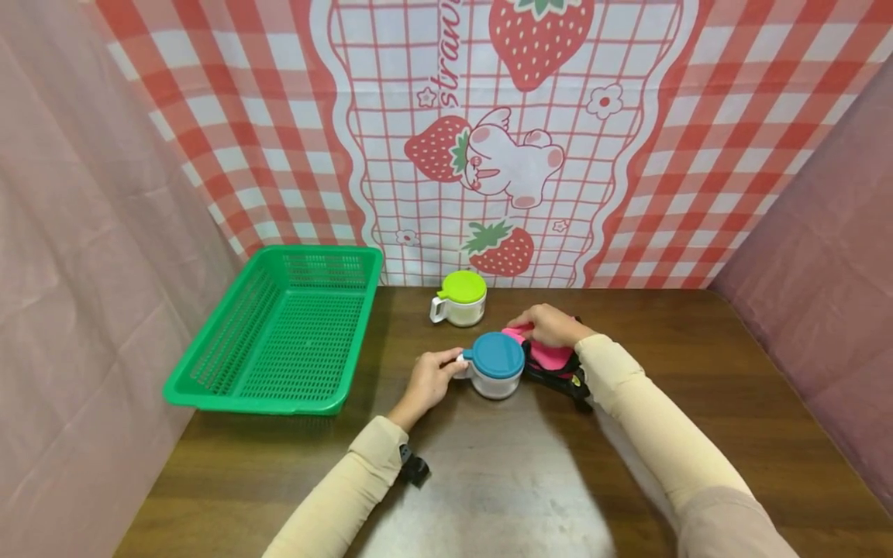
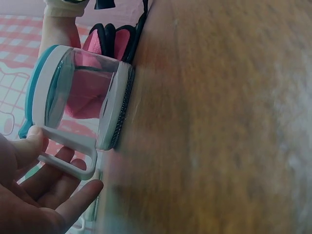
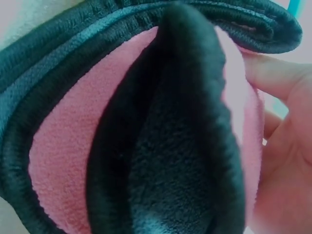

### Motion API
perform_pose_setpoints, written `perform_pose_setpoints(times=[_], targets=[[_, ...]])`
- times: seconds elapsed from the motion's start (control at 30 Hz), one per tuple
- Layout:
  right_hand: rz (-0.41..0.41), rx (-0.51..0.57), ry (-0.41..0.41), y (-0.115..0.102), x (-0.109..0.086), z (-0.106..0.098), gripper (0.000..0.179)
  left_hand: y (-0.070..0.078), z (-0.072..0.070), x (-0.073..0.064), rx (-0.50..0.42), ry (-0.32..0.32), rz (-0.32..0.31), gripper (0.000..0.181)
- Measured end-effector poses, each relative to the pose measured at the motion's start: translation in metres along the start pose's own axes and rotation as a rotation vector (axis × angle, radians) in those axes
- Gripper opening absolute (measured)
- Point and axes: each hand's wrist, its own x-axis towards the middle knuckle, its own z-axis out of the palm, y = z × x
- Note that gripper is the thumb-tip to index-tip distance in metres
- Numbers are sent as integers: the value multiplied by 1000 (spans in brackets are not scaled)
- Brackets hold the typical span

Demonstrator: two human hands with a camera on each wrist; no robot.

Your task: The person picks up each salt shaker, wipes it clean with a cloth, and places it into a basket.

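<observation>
The left hand [image 1: 430,381] has its thumb and fingers bent about the squared white handle [image 2: 92,158] of a blue-lidded jar [image 1: 497,366], a light grip: the thumb presses by the handle's upper end, near the lid's tab, while the little finger lies away from the loop. The jar is a squat cylinder with clear, smooth walls, a pale collar under the flat, round lid and a pale base with a dark, patterned edge. It is upright; whether its base touches the bench [image 1: 453,508] I cannot tell.

The right hand [image 1: 554,327] has its grip closed on a folded pink cloth [image 1: 549,358], just beyond the jar on the person's right. The pile is soft and plush, and thick black ribbed binding runs round its folds.

Farther back stands a green-lidded jar [image 1: 466,301] of similar rounded form, its white handle angled left. Well to the left is a green basket [image 1: 258,405], rectangular, with flaring slotted walls and a perforated floor. The bench is brown with wood grain and a glossy sheen. Behind hangs a creased fabric backdrop [image 1: 645,209] in red-and-white checks and strawberries.
</observation>
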Motion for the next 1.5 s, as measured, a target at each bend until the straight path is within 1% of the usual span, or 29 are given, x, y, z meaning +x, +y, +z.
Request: perform_pose_setpoints(times=[0.13, 0.33, 0.5, 0.67, 0.93, 1.03, 1.13, 1.17, 1.2, 1.3, 1.37, 1.4, 1.5], targets=[[8, 5, 34, -2, -9, 2, 32, -1, 0, -1, 3, 0, -2, 32], [38, 45, 63, -4, -19, 4, 30, -1, 0, -2, 8, -3, -5, 32], [61, 86, 93, -3, -25, 5, 29, 1, 1, -1, -11, 3, -3, 32], [72, 98, 120, -2, -32, 5, 29, 2, 1, -1, -20, 5, 2, 32], [123, 145, 158, -6, -44, 8, 32, 1, 2, -2, -9, 9, 6, 32], [144, 160, 169, -8, -47, 10, 32, -1, 3, -2, -28, 11, -1, 33], [163, 169, 178, -10, -50, 11, 31, -5, 4, -2, -52, 15, 19, 35], [165, 162, 181, -11, -51, 11, 31, -14, 7, -1, -56, 25, 50, 36], [170, 158, 186, -11, -51, 12, 31, -15, 7, -1, -60, 31, 66, 37], [178, 133, 201, -14, -53, 13, 30, -15, 7, -2, -65, 38, 83, 37], [181, 121, 208, -16, -55, 13, 30, -12, 7, -2, -52, 40, 72, 35], [182, 117, 211, -17, -56, 14, 30, -3, 4, -4, -45, 32, 42, 34], [184, 98, 221, -21, -59, 14, 30, 1, 4, -3, -34, 25, 2, 31]])
